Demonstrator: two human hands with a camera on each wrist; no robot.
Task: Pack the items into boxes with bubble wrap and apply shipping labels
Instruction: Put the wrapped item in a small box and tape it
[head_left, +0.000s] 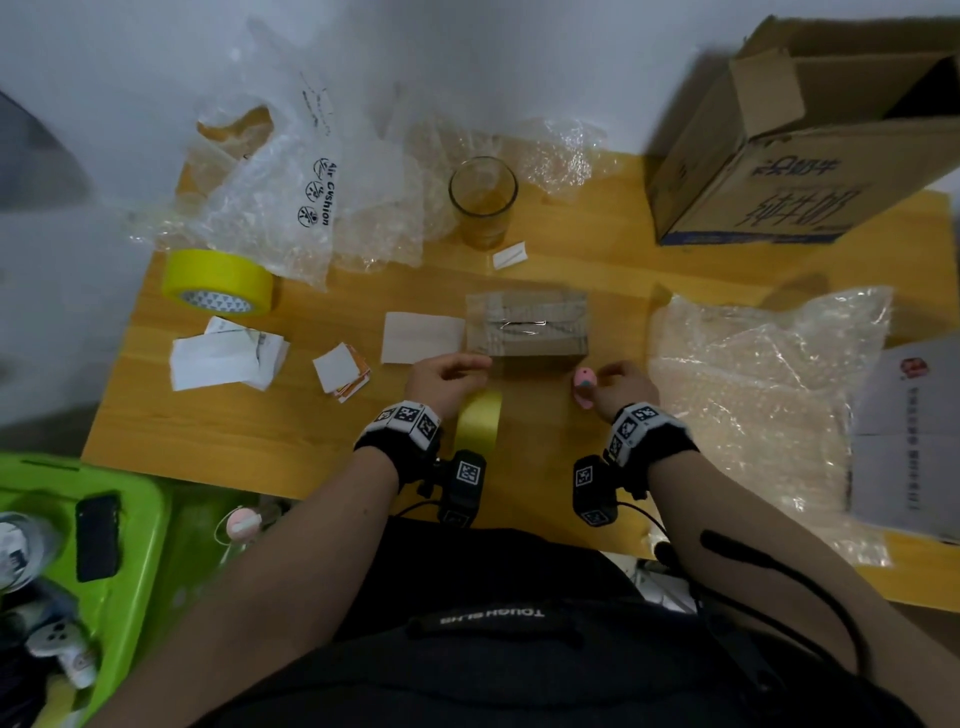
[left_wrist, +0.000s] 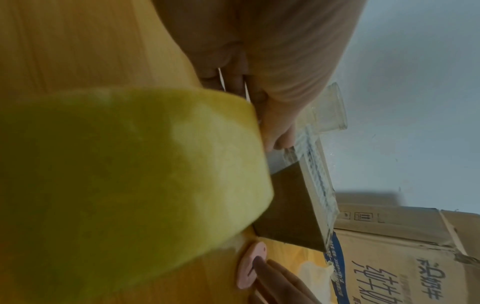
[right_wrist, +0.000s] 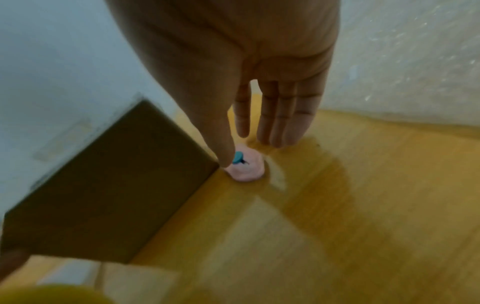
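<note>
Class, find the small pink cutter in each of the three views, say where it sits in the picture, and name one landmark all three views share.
Head: the pink cutter sits right of centre, on the table at the right hand, by the small taped box's near right corner.
Left wrist: bottom centre, a fingertip on it.
Right wrist: centre, under the thumb tip.
Shared landmark: the small taped box.
</note>
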